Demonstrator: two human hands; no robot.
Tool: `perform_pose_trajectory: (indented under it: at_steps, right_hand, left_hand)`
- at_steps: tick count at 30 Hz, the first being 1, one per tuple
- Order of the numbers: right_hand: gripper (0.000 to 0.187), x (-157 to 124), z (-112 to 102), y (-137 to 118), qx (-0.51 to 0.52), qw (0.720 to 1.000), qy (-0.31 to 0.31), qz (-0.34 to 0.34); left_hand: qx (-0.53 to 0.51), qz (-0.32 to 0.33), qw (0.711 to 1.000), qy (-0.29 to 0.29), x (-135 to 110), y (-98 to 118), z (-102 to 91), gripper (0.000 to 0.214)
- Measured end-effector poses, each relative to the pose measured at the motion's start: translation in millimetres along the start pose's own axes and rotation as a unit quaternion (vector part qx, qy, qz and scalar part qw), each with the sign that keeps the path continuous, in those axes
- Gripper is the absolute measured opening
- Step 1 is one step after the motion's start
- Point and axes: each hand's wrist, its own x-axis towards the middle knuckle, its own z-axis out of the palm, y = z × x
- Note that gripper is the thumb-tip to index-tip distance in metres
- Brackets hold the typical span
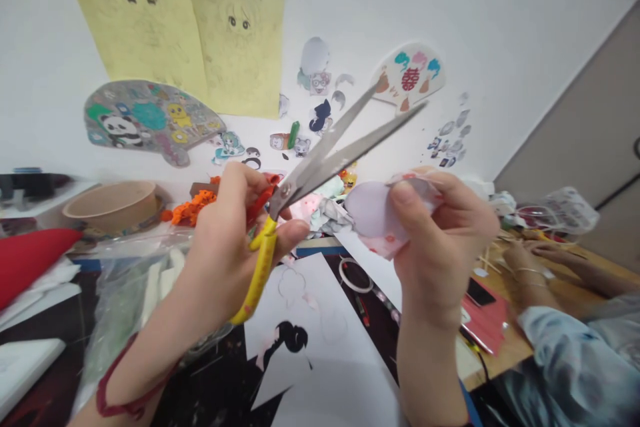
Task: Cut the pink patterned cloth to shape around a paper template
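The paper cutout [371,213], a pale lilac round shape with a pink-patterned edge, is held up in the air above the desk [500,360], just right of the middle of the view. The right hand [440,233] pinches it, thumb in front and the other fingers [450,181] curled over its top edge. Just beside it on the left are the scissors [320,160], with yellow handles and long grey blades parted in a narrow V that points up and to the right. The lower blade passes close above the cutout; whether it touches cannot be told. The left hand [225,247] grips the handles with its fingers closed through and around the loops, and a red cord bracelet [120,401] sits on that wrist.

Below the hands lies a white sheet [300,320] with a black-haired figure drawn on it, and a ring of tape [355,275] near it. To the left are a clear plastic bag [125,293], a paper bowl [113,203] and orange scraps [193,208]. At the right edge another person's hand [530,260], wearing bangles, rests on the desk. On the wall behind hang yellow sketch sheets [150,13] and a panda-printed fan shape [145,120]
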Motion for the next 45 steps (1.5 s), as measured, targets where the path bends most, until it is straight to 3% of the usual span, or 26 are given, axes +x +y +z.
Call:
perform_pose_trajectory:
  at_steps: [5, 13, 24, 33, 40, 45]
  right_hand:
    - [0.009, -1.3, 3.3, 4.2, 0.032, 0.998, 0.031, 0.039]
    - [0.005, -8.1, 10.0, 8.2, 0.077, 0.995, 0.05, 0.04]
    - [0.02, -17.7, 20.2, 3.3, 0.149, 0.979, 0.074, 0.115]
    - [0.008, -25.0, 28.2, 1.6, 0.252, 0.945, 0.043, 0.206]
    - [0.015, -27.6, 31.5, 1.1, 0.252, 0.939, 0.04, 0.232]
    - [0.015, -29.2, 33.4, -0.5, 0.288, 0.92, 0.043, 0.264]
  left_hand:
    - [0.064, 0.019, 0.998, 0.019, -6.2, 0.4, 11.1, 0.044]
    - [0.122, 0.047, 0.991, 0.02, -8.9, 19.2, 16.5, 0.042]
    - [0.075, -0.037, 0.996, -0.03, -12.9, 27.8, 19.0, 0.042]
    - [0.057, -0.04, 0.996, -0.05, -15.6, 29.4, 18.5, 0.034]
    - [0.049, -0.047, 0.996, -0.058, -15.1, 32.9, 18.7, 0.031]
    - [0.047, -0.037, 0.997, -0.046, -18.7, 27.3, 23.5, 0.031]
